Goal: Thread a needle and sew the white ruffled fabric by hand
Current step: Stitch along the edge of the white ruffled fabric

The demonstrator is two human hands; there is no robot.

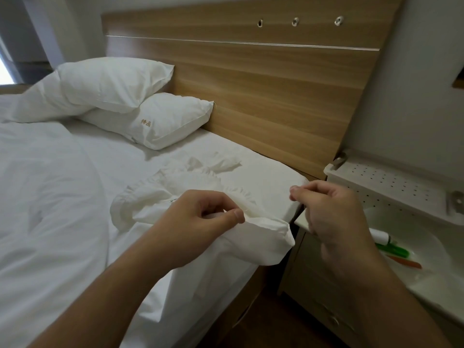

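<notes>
The left hand (208, 217) pinches the fabric (261, 237) at the bed (62, 222) edge, the right hand (324, 209) at 3 o'clock pinches something too fine to see, so sewing seems underway, with no finished stitches visible.
</notes>
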